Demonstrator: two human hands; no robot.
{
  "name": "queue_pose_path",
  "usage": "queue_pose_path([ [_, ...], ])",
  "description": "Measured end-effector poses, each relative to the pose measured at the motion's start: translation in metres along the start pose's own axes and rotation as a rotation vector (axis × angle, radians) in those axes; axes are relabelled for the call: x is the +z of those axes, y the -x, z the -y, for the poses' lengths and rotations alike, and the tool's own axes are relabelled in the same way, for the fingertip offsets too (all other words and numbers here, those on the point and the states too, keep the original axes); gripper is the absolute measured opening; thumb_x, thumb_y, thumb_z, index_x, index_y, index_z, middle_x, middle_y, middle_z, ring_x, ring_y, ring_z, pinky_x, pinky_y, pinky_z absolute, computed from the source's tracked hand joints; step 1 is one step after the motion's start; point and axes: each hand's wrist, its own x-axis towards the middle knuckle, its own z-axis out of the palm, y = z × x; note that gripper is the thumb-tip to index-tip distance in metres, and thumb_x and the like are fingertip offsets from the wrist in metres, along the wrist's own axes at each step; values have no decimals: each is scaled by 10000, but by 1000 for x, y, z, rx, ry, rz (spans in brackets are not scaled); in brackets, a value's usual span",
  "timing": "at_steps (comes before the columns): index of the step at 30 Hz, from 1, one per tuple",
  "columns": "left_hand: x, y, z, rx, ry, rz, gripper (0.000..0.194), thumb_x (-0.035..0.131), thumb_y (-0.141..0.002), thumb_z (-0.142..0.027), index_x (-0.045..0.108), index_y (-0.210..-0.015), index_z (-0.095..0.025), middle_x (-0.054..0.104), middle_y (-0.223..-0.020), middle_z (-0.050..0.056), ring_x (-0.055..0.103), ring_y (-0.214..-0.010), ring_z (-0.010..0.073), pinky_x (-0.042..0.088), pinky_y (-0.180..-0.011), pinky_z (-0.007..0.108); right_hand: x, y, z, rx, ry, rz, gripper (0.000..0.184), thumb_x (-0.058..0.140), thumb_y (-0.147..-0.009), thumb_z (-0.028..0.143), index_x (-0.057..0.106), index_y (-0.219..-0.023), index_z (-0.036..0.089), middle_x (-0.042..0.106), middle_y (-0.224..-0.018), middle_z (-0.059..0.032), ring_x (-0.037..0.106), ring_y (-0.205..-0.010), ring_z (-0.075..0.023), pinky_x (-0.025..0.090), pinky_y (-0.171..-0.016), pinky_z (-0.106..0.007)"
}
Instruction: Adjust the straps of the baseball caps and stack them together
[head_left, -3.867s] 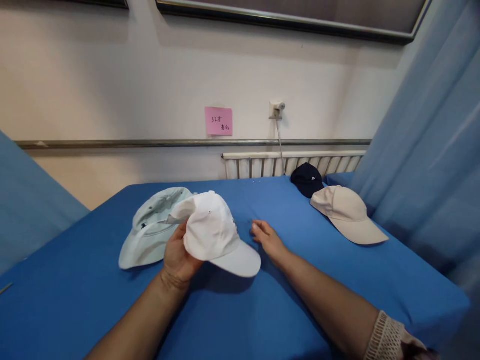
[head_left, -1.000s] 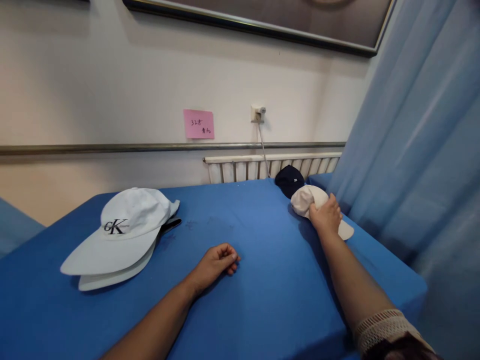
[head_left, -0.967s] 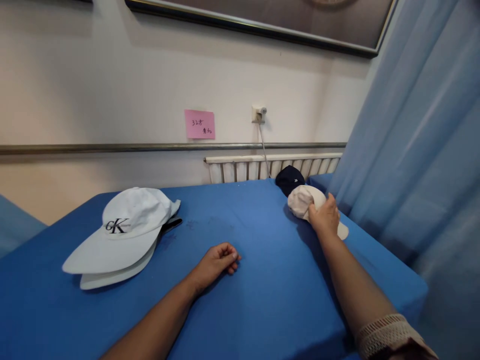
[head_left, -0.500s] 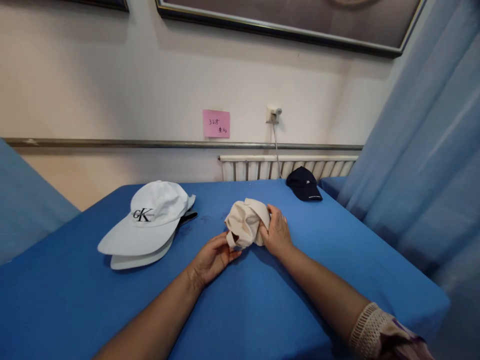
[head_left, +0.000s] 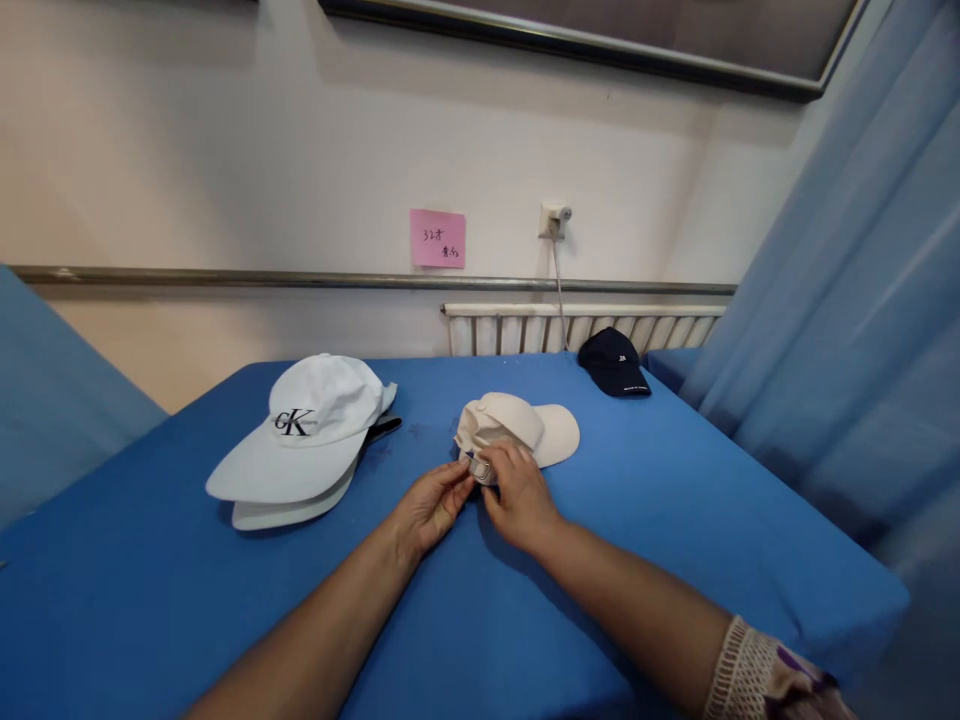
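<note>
A cream baseball cap [head_left: 510, 418] lies on the blue-covered table with its brim toward the right. Its back strap with a metal buckle [head_left: 480, 468] faces me. My left hand [head_left: 436, 505] pinches the left end of that strap between thumb and fingers. On the other side, my right hand [head_left: 519, 495] is closed on the strap by the buckle, its fingers over the cap's rear opening. The crown looks partly crumpled on the left.
White caps [head_left: 315, 425], stacked one on another, sit to the left. A dark navy cap [head_left: 615, 362] rests at the far right. Behind the blue table [head_left: 480, 620] are a radiator [head_left: 517, 330], a wall rail and a plugged-in cord. A blue curtain [head_left: 825, 300] hangs at right.
The cream cap was bunched up and now shows its crown and brim. My right hand has moved left and down from the cap's right side to its strap; my left hand stays near the left end.
</note>
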Motion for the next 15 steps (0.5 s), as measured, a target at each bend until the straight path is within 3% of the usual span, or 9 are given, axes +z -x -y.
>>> queue_pose_path([
  [2,-1,1,-2,-11,-103,-11,30,638,-827,-71,628,-855,-76,695,-750,62,672,-612,106,567,-606,161,3,-1,-6,12,31,18,360,527,-794,97,566,-1142,179,608,-1101,-100,507,-1052,-258,412,-955,-426],
  [4,-2,4,-5,62,-295,-82,129,726,-766,-156,620,-817,-104,675,-691,36,639,-576,122,530,-545,196,5,-2,-14,15,56,39,400,516,-779,74,554,-1165,172,622,-1084,-100,519,-1040,-258,407,-957,-422],
  [7,-3,10,-9,441,-845,-204,198,763,-704,-250,610,-795,-162,655,-705,-4,607,-628,147,491,-585,245,4,-1,-23,28,69,42,527,512,-750,50,491,-1265,160,619,-1136,-111,524,-1069,-257,400,-967,-413],
  [8,-2,12,-9,588,-1044,-193,176,740,-719,-262,619,-813,-176,665,-755,0,612,-685,160,493,-640,267,3,0,-25,27,68,46,554,513,-752,53,468,-1294,157,616,-1153,-116,524,-1080,-257,399,-970,-412],
  [10,0,17,-7,787,-1328,-55,139,671,-772,-254,644,-896,-196,687,-887,26,620,-828,193,485,-765,318,3,1,-26,8,70,56,581,507,-766,64,432,-1337,146,610,-1181,-126,522,-1098,-260,392,-981,-421],
  [12,4,20,-4,884,-1464,93,180,613,-807,-209,640,-985,-209,689,-962,40,608,-912,208,463,-833,343,3,2,-25,-22,76,67,594,500,-775,70,410,-1360,124,600,-1206,-142,515,-1115,-269,389,-988,-435],
  [15,11,22,1,923,-1572,156,173,570,-822,-170,609,-988,-201,676,-961,56,595,-912,215,452,-823,344,4,2,-24,-59,87,85,621,497,-763,65,398,-1376,93,590,-1218,-164,510,-1120,-285,395,-981,-450],
])
